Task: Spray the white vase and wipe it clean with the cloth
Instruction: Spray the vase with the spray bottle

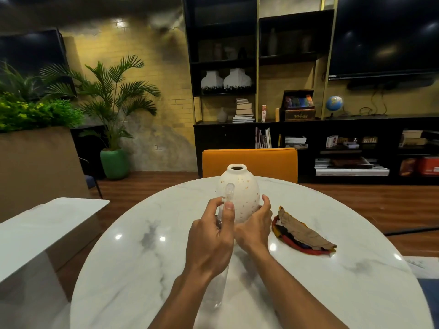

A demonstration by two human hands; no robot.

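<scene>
A white speckled vase (242, 188) stands upright on the round marble table (133, 264), near its far side. My left hand (211, 243) grips a clear spray bottle (226, 195), whose nozzle points up just in front of the vase; the bottle's body runs down below my wrist. My right hand (255, 226) cups the vase's lower right side, fingers touching it. A folded cloth (301, 233), brown over red, yellow and dark layers, lies on the table to the right of the vase, apart from both hands.
An orange chair (249, 162) stands behind the table's far edge. A second white tabletop (47, 224) sits to the left. Dark shelves with books and vases line the back wall, and a potted palm (114, 115) stands at the left.
</scene>
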